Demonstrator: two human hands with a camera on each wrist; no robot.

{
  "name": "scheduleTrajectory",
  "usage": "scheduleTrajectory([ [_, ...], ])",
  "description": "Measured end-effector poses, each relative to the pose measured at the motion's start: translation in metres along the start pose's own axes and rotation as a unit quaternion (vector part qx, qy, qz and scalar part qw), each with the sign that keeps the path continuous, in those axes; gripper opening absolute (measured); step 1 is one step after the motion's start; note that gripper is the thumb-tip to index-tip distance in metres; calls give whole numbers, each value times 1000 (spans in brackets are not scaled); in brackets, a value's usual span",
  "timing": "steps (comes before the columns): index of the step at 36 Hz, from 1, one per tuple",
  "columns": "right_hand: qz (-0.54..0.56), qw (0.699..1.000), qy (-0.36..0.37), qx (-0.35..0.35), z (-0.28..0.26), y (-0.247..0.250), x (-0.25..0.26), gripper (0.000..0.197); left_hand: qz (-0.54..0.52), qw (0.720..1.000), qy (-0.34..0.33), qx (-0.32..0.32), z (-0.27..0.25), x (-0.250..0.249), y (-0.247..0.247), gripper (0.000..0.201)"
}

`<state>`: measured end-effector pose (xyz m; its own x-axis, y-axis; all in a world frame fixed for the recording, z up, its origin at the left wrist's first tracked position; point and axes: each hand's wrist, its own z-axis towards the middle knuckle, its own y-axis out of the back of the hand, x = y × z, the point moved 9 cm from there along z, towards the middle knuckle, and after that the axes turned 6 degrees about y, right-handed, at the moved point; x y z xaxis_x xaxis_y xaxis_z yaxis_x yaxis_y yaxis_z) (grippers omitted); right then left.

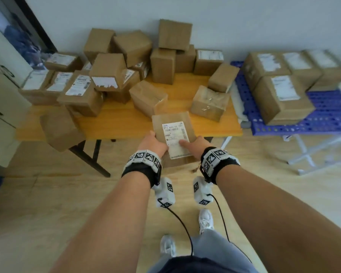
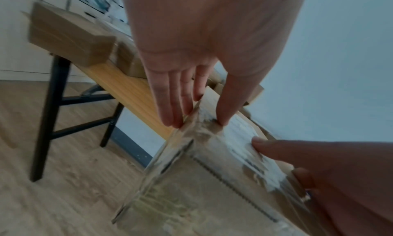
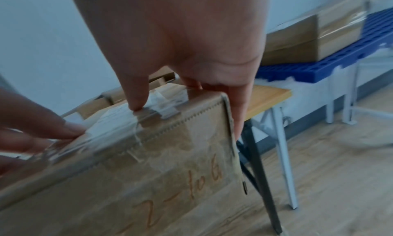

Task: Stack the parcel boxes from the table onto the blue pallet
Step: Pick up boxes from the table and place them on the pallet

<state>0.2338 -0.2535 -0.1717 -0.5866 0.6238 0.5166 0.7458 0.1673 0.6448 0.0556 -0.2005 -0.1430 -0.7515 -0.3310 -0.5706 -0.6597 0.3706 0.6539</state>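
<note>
Here the parcel box (image 1: 172, 123) sits gripped between left hand (image 1: 154, 143) and right hand (image 1: 197, 144).

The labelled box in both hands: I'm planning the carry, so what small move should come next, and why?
Probably swing the labelled box rightward toward the blue pallet. The left hand and right hand grip its opposite sides, and it is already past the table edge. The pallet on the right holds stacked boxes with bare grid nearer.

There were about twenty brown cardboard parcel boxes (image 1: 148, 98), one orange wooden table (image 1: 124, 123), one blue plastic pallet (image 1: 327, 113), two hands.
</note>
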Motion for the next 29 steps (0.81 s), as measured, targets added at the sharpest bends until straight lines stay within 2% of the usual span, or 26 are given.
scheduleTrajectory([
  [5,43,999,-22,-24,-12,54,-59,70,51,998,-29,25,-16,-59,-51,34],
  [9,18,999,-25,-29,-13,100,-108,64,92,993,-51,47,-28,-110,-102,24],
  [13,2,999,-38,-30,-12,151,-169,64,105,991,-59,65,-44,-165,-165,27],
  [18,14,996,-79,-45,-14,213,-257,65,128,984,-79,93,-70,-225,-254,17],
  [26,54,988,-116,-85,-31,292,-378,63,150,972,-131,128,-124,-304,-365,24],
  [29,62,982,-149,-98,-35,319,-411,66,143,966,-160,141,-140,-337,-394,43],
])
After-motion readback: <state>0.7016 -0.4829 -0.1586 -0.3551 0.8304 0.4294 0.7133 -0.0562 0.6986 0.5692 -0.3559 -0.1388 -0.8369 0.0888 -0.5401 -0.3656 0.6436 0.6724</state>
